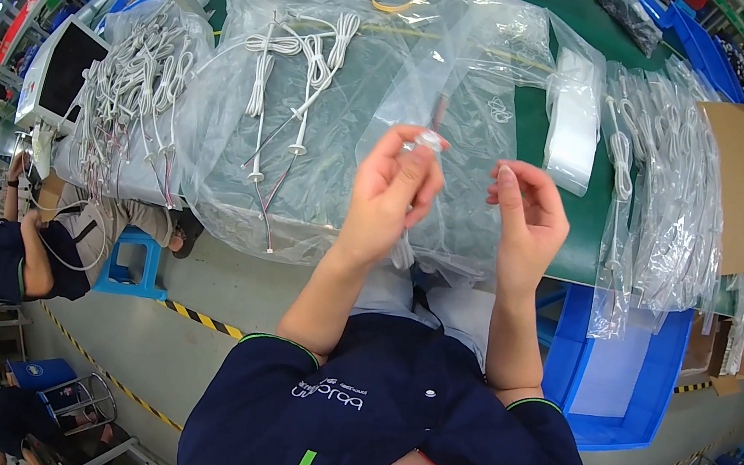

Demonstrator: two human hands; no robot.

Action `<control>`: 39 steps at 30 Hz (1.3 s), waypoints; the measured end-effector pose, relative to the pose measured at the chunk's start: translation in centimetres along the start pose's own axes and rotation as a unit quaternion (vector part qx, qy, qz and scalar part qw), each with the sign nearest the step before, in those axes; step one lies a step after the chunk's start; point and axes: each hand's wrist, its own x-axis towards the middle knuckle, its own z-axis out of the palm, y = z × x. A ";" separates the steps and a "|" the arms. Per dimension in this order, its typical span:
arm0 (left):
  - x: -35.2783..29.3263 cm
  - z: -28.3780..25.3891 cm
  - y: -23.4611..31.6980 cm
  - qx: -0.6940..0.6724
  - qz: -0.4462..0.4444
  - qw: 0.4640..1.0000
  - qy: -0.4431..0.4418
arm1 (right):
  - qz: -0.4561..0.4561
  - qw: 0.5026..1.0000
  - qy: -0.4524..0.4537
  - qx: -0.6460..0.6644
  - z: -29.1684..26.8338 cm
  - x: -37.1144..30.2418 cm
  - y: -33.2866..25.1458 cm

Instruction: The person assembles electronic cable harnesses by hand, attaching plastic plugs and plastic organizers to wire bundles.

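Note:
My left hand (396, 183) is raised over the near part of the table, its thumb and fingers closed on a white cable near a round white fitting (428, 141). Thin dark and reddish wires (440, 112) stick out beyond that fitting. Below the hand, part of the white cable bundle (402, 255) hangs at the table edge. My right hand (531, 214) is held up a short way to the right, apart from the cable. Its fingers are curled in toward the thumb; whatever may be between the tips is too small to make out.
Clear plastic sheeting (213, 129) covers much of the green table. Tied white cables (312, 58) lie on it, with a larger heap (140, 69) at left. Right are a stack of clear bags (573, 118), bagged cables (678, 203), cardboard (743, 194) and a blue bin (570, 361). A co-worker (28, 251) sits left.

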 end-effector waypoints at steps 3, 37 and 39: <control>-1.0 1.2 0.0 0.035 -0.030 0.999 -0.002 | -0.029 0.999 -0.018 0.030 0.8 0.8 -1.3; -10.3 -3.9 10.1 0.250 0.083 0.951 0.159 | -0.022 0.926 -0.375 0.022 14.3 0.8 -4.9; -11.1 -5.1 10.1 0.262 0.107 0.934 0.218 | 0.022 0.904 -0.426 0.020 16.3 0.7 -3.8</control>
